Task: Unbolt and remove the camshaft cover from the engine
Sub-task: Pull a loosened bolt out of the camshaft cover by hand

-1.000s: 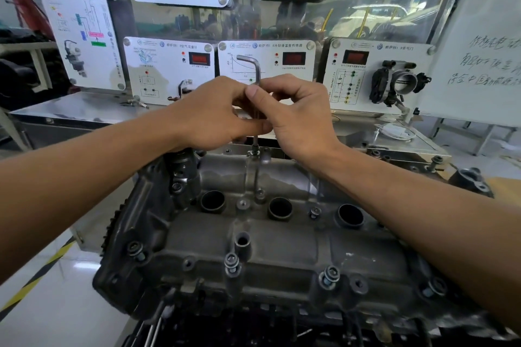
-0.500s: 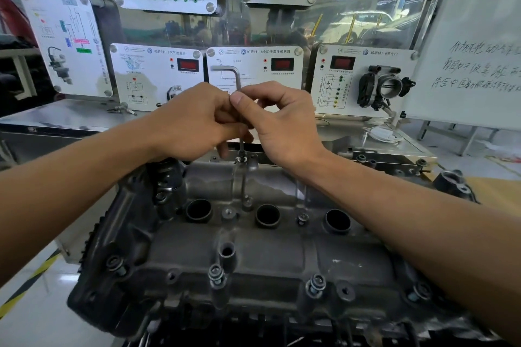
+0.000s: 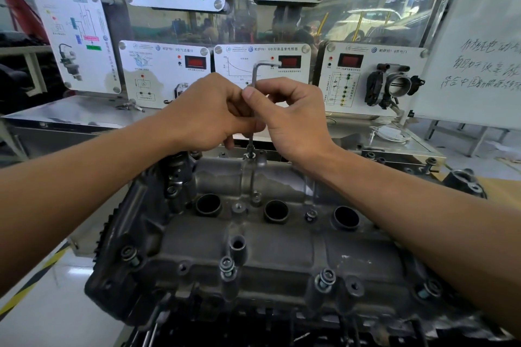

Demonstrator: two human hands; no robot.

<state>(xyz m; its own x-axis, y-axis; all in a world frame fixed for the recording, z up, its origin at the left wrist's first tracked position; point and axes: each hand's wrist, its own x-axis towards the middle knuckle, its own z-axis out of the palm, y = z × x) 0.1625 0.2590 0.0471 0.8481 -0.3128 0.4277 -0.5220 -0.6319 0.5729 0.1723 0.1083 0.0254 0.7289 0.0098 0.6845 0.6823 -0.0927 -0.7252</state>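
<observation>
The grey metal camshaft cover (image 3: 253, 242) lies across the engine in front of me, with three round plug wells along its middle. An L-shaped hex key (image 3: 255, 76) stands upright, its tip in a bolt (image 3: 249, 154) on the cover's far edge. My left hand (image 3: 208, 113) and my right hand (image 3: 293, 118) both pinch the key's shaft from either side. The key's short arm points right above my fingers. Several bolts, such as one at the near edge (image 3: 227, 265), stand raised out of the cover.
Behind the engine is a steel bench (image 3: 70, 115) with white sensor training panels (image 3: 166, 73) and a throttle body (image 3: 394, 84) mounted on one. A whiteboard (image 3: 479, 51) with handwriting stands at the right. Floor with yellow-black tape (image 3: 33, 282) lies at the left.
The key's short arm has swung from pointing left to pointing right as my fingers twirl the shaft. The view has shifted slightly; both hands stay at the far-edge bolt.
</observation>
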